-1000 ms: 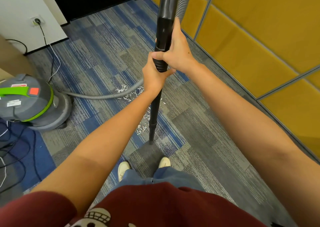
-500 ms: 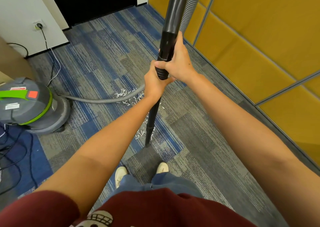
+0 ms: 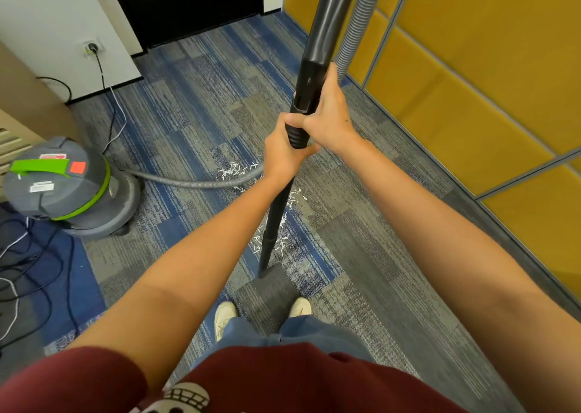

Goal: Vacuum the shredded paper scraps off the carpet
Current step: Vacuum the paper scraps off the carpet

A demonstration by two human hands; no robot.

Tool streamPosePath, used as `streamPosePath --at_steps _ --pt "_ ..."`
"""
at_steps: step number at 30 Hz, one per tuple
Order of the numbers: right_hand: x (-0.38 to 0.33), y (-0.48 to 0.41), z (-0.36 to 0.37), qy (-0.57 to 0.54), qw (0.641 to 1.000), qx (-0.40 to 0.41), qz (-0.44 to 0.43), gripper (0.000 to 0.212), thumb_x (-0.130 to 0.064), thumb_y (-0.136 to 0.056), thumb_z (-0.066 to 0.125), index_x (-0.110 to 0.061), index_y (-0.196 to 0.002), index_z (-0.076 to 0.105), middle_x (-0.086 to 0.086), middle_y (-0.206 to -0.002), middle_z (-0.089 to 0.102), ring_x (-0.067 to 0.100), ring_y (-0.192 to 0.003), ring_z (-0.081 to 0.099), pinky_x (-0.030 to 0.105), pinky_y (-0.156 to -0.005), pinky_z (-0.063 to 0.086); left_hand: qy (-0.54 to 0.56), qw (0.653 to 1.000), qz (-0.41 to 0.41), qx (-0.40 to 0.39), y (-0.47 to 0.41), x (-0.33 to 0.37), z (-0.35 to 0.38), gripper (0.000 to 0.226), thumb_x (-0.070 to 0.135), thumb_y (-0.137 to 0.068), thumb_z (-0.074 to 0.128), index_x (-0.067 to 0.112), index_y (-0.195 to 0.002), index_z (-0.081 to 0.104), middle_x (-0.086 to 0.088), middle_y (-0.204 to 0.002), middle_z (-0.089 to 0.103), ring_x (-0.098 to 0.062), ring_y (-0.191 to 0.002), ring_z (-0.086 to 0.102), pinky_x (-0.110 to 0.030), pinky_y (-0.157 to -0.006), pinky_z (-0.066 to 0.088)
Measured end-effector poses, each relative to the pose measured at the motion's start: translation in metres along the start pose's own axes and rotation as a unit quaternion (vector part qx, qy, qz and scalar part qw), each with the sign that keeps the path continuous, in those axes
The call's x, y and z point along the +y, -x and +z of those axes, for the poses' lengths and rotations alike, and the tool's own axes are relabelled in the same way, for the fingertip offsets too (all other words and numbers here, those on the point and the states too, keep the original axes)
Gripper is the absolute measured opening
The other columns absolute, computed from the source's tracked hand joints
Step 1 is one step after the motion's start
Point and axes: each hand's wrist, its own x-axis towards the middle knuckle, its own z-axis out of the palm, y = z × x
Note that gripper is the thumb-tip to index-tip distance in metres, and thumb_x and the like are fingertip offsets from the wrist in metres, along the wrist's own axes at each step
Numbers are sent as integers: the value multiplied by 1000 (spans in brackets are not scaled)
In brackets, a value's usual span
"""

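**Item:** vacuum wand (image 3: 278,205), black, tapering to a narrow nozzle.

**Location:** in front of the person. The tip is at the carpet (image 3: 195,123), just ahead of the shoes (image 3: 224,313).

**Grip:** both hands wrap the ribbed collar. The left hand (image 3: 281,154) is lower with its fingers curled round the tube. The right hand (image 3: 328,120) is just above and touching it, also closed round the tube.

**Orientation:** the long axis is steep, near upright. The nozzle points down at the carpet and the top leaves the frame beside the grey hose (image 3: 355,28).

**Target:** paper scraps (image 3: 283,244), scattered white on both sides of the lower tube. More lie by the hose run (image 3: 188,182) to the canister (image 3: 59,186).

**Handling note:** the tip appears to sit short of the scraps. Best practice is likely to push the nozzle forward through them in slow, overlapping passes, low on the pile, and to lift the floor hose off the far cluster.
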Motion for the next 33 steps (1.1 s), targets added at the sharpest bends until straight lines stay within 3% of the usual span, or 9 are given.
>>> streamPosePath --at_steps 5,10,16,24,27,30,33 --pt "0 2 8 -5 1000 1 9 79 -8 -69 82 -2 -130 31 10 -103 58 18 -92 59 27 -80 50 -11 1000 0 -10 -1 -9 -5 51 13 -68 83 9 -107 51 4 -86 62 -11 -80 61 -17 -67 48" --pt "-3 -5 8 0 1000 4 8 77 -9 -68 83 -3 -127 32 10 -101 59 21 -92 61 36 -83 52 -5 1000 -6 -17 -10 -2 -8 47 11 -68 82 17 -101 49 12 -80 58 -5 -76 57 -8 -59 41" --pt "-3 -7 8 1 1000 25 7 73 -10 -68 82 -3 -123 34 16 -101 60 25 -91 62 43 -81 53 -3 999 2 -41 -17 -2 -10 47 15 -68 83 17 -99 47 7 -81 59 -12 -78 59 -23 -65 44" --pt "-18 -5 6 9 998 53 -11 81 -9 -71 81 -6 -133 29 3 -102 57 16 -94 59 28 -83 51 -2 999 23 -46 -25 13 -19 54 8 -69 81 8 -115 53 2 -87 62 -10 -82 59 -16 -66 44" --pt "-23 0 6 10 998 60 -9 80 -11 -70 82 -5 -131 30 2 -106 56 13 -96 57 23 -84 49 -12 998 35 -52 -25 12 -26 53 5 -68 80 8 -114 55 -1 -89 65 -13 -85 61 -22 -74 48" --pt "-29 8 6 9 998 62 -18 79 -13 -69 83 -2 -128 32 0 -106 55 11 -96 56 14 -81 48 -23 997 30 -64 -18 11 -35 50 -2 -66 77 7 -110 56 -2 -85 62 -16 -82 60 -26 -71 46" --pt "-34 23 12 -14 998 61 3 76 -15 -71 83 -2 -126 32 -6 -102 53 16 -100 58 27 -87 51 -27 996 12 -80 -7 11 -47 49 -7 -64 75 9 -106 56 4 -80 57 -16 -78 56 -23 -68 42"
